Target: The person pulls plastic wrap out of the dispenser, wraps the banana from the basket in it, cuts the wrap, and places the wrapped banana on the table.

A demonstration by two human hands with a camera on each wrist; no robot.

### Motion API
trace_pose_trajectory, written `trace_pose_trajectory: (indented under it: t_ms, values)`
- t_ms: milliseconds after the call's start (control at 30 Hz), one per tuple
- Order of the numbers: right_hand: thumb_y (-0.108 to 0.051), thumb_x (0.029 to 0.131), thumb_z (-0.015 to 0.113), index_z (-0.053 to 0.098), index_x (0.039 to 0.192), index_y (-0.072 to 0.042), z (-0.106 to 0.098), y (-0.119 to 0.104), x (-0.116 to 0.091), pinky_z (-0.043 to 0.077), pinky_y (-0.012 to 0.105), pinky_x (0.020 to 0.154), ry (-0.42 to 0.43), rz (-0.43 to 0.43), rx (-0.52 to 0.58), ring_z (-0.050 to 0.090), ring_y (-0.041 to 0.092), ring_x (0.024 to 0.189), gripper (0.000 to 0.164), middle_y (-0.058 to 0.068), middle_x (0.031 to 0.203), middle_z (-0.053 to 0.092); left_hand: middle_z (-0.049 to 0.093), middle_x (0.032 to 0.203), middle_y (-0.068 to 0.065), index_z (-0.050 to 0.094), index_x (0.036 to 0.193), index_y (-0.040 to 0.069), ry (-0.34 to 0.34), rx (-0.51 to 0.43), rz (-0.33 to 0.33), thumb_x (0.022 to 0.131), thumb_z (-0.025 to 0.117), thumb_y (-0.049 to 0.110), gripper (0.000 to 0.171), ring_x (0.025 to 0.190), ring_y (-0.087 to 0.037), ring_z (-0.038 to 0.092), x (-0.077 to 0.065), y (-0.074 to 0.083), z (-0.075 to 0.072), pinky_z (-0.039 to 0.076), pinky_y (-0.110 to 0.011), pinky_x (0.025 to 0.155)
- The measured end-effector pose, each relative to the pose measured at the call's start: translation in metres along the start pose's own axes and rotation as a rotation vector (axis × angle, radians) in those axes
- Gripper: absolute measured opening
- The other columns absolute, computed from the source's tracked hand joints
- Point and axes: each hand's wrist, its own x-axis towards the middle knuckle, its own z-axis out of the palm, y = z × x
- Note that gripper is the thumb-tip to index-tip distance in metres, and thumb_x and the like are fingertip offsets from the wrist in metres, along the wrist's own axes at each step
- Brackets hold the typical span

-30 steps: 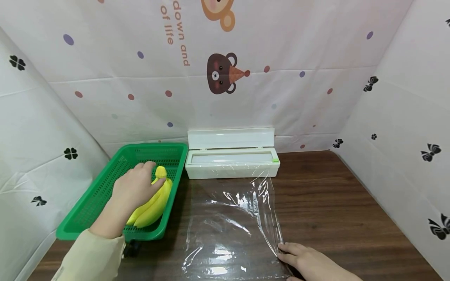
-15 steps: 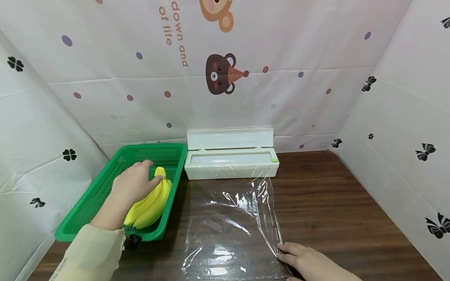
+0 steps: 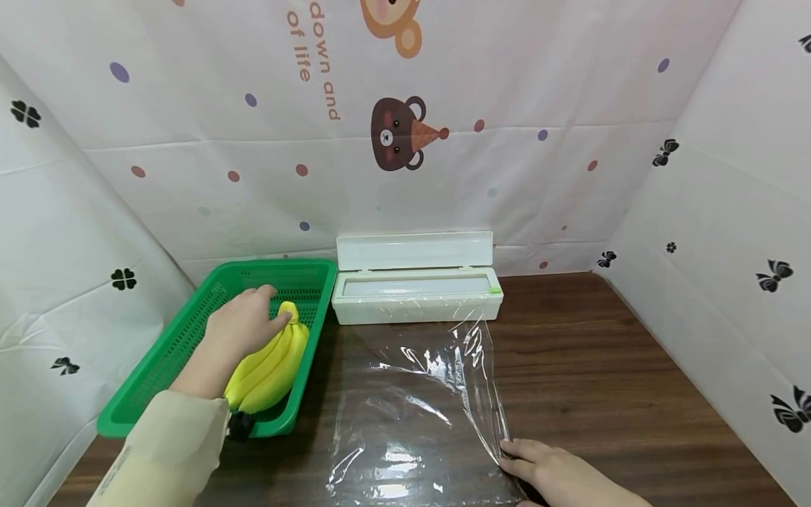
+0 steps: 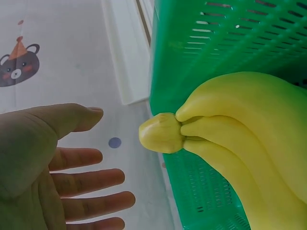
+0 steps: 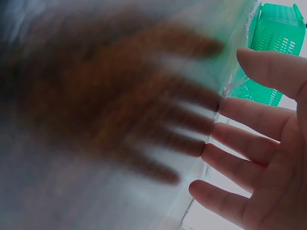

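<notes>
A bunch of smooth, curved yellow bananas (image 3: 274,370)

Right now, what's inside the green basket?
A bunch of bananas lies toward the right of the basket, stem pointing to the back. The left hand and sleeve hide part of the inside; what's directly beneath them can't be seen.
</notes>
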Motion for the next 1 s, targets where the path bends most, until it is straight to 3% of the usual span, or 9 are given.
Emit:
trace_pose_trajectory:
  t_ms: [300, 500, 1000]
  values:
    - [-0.063, 0.086, 0.052, 0.066, 0.119, -0.015, -0.001, -0.001, 0.0, 0.054, 0.033, 0.074, 0.003, 0.006, -0.013, 0.062, 0.026, 0.104, 0.06, 0.006, 0.121, 0.062, 0.054, 0.125, -0.029, 0.044, 0.133, -0.005, -0.027, -0.005, 0.015, 0.094, 0.053, 0.035, 0.056, 0.105, -0.04, 0.057, 0.011, 0.0, 0.002, 0.05, -0.053, 0.076]
    - [-0.065, 0.085, 0.052, 0.066, 0.119, -0.016, -0.002, -0.001, 0.001, 0.054, 0.033, 0.075, -0.002, 0.016, -0.021, 0.062, 0.026, 0.105, 0.061, 0.006, 0.122, 0.062, 0.055, 0.122, -0.028, 0.045, 0.131, -0.006, -0.038, 0.0, 0.026, 0.094, 0.053, 0.032, 0.054, 0.101, -0.039, 0.058, 0.015, 0.0, 0.002, 0.051, -0.052, 0.076]
    - [-0.063, 0.086, 0.052, 0.066, 0.119, -0.016, -0.002, -0.002, 0.001, 0.054, 0.033, 0.076, -0.009, 0.028, -0.015, 0.061, 0.027, 0.105, 0.059, 0.006, 0.122, 0.061, 0.05, 0.13, -0.03, 0.04, 0.136, -0.007, -0.116, 0.001, 0.01, 0.092, 0.057, 0.033, 0.062, 0.112, -0.044, 0.053, 0.029, -0.006, 0.01, 0.048, -0.056, 0.083]
